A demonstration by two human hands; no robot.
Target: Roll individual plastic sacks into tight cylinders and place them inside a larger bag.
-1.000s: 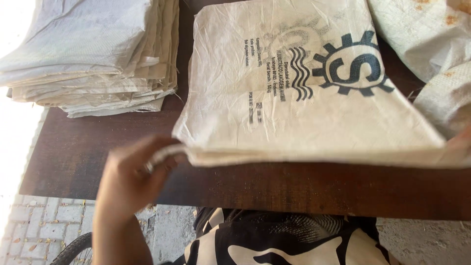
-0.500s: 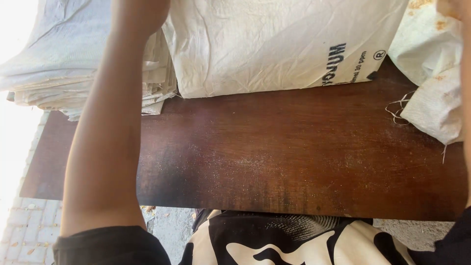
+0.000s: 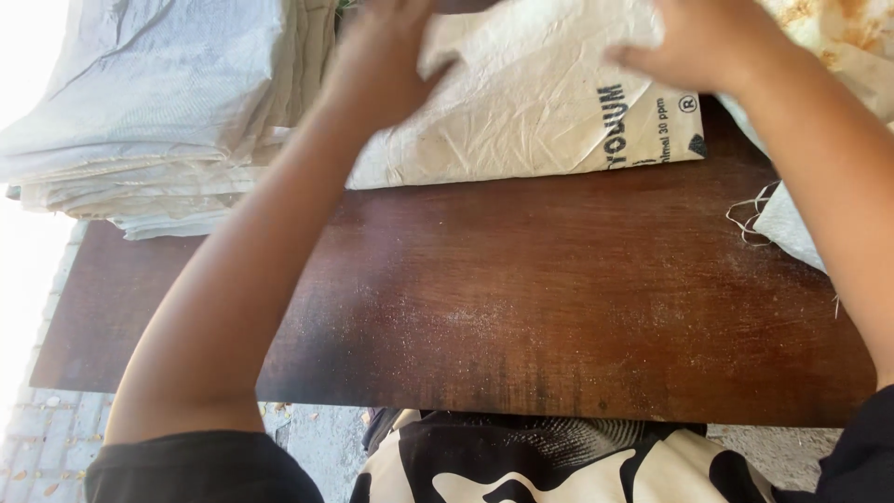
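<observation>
Nearest, a black-and-cream patterned garment [image 3: 549,466] fills the bottom edge, and just past it lies the bare brown wooden tabletop [image 3: 559,317], dusted with pale grit; at its near left corner a strip of paved ground [image 3: 37,447] shows below. The open board gives a flat bed where a sack can be spread.

Further off, both forearms reach away from the body across that board. The left hand [image 3: 382,65] lies on the near left part of a cream woven sack [image 3: 531,102], fingers curled over its creased surface as if bunching the cloth. The right hand [image 3: 708,42] presses on the sack's far right part, fingers bent down onto it; whether either hand truly pinches the fabric or only pushes on it cannot be told, since the fingertips are blurred. The sack sits at the far middle of the table, its near edge lying flat on the wood.

Far left, a neat stack of folded pale sacks [image 3: 158,121] rests on the table's corner. At right, a frayed sack edge [image 3: 782,219] trails loose threads onto the board.
</observation>
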